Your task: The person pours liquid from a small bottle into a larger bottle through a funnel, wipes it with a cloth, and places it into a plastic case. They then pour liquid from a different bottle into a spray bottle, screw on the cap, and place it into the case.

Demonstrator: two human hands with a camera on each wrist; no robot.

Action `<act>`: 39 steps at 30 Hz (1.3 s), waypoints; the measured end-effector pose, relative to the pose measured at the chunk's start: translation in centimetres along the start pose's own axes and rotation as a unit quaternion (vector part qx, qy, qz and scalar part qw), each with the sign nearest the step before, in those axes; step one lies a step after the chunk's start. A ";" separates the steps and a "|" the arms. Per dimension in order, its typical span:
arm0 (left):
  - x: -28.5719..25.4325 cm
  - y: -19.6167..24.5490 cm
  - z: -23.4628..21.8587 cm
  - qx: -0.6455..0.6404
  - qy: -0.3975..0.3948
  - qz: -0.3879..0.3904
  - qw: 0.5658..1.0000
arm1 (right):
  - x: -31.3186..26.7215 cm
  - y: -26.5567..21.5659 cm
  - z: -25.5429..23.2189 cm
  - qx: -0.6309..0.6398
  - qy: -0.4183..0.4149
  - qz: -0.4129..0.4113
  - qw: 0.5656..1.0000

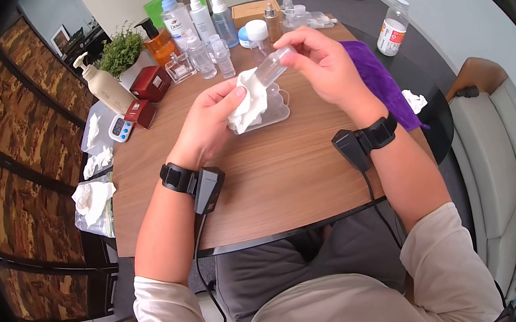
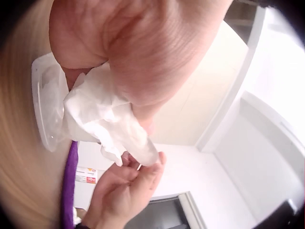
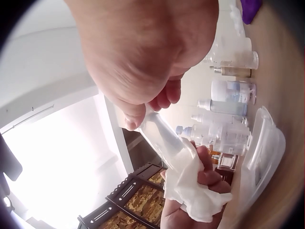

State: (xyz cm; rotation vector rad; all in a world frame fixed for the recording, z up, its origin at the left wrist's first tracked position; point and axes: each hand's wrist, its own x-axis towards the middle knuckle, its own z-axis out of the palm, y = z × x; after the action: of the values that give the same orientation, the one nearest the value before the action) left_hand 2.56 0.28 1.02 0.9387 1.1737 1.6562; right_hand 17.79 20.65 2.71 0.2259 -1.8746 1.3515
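A clear plastic cylinder (image 1: 270, 69), possibly a small bottle body, is held tilted above the table between both hands. My right hand (image 1: 328, 65) pinches its upper end between thumb and fingers. My left hand (image 1: 208, 117) grips the lower end through a crumpled white tissue (image 1: 248, 103), which hides that end. In the right wrist view, the see-through wall of the cylinder (image 3: 164, 138) shows between the right fingertips and the tissue (image 3: 190, 183). Below the hands, a shallow clear plastic tray (image 1: 277, 116) rests on the wooden table, partly covered by the tissue.
Pump bottles, including a blue-topped one (image 1: 176, 20), and several small clear bottles stand along the table's far side. Red boxes (image 1: 150, 83) and a timer (image 1: 120, 129) sit at left. A purple cloth (image 1: 375, 79) and a labelled bottle (image 1: 392, 33) are at right.
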 end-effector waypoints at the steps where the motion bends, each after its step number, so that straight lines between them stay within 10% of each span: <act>1: 0.0 0.1 0.2 -0.043 0.009 -0.001 0.999 | 0.0 -0.1 -0.4 -0.050 -0.004 -0.016 0.999; 8: 0.7 -0.4 -0.5 -0.037 0.136 0.107 0.984 | -1.2 -1.1 2.3 -0.251 -0.043 -0.108 0.961; 14: 0.7 0.0 0.5 0.048 0.206 0.248 0.945 | -1.6 -1.1 5.1 0.044 0.023 0.149 0.988; 16: 0.6 0.1 0.7 0.035 0.207 0.248 0.946 | -1.5 -1.0 4.8 0.261 0.045 0.276 0.924; 20: 0.9 -0.5 0.5 -0.038 0.222 0.193 0.955 | -1.7 -0.5 5.6 0.214 0.067 0.284 0.932; 22: 0.8 -0.7 0.8 -0.073 0.222 0.190 0.953 | -1.9 -0.5 6.0 0.037 0.063 0.145 0.987; 28: 0.6 -0.6 -0.2 -0.067 0.253 0.152 0.953 | -1.9 -0.9 5.4 -0.206 0.039 -0.049 0.976; 34: 0.7 -0.5 -0.6 -0.053 0.252 0.182 0.949 | -1.6 -0.4 4.4 -0.274 -0.012 -0.160 0.948; 39: 0.5 0.1 -0.7 0.222 0.193 0.251 0.922 | -1.3 -1.2 3.8 -0.293 -0.040 -0.211 0.932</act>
State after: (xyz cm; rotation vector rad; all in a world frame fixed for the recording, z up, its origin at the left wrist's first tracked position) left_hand 1.75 0.50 0.94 1.3148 1.7335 2.0928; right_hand 17.44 16.49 2.19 0.3505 -2.0579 0.4699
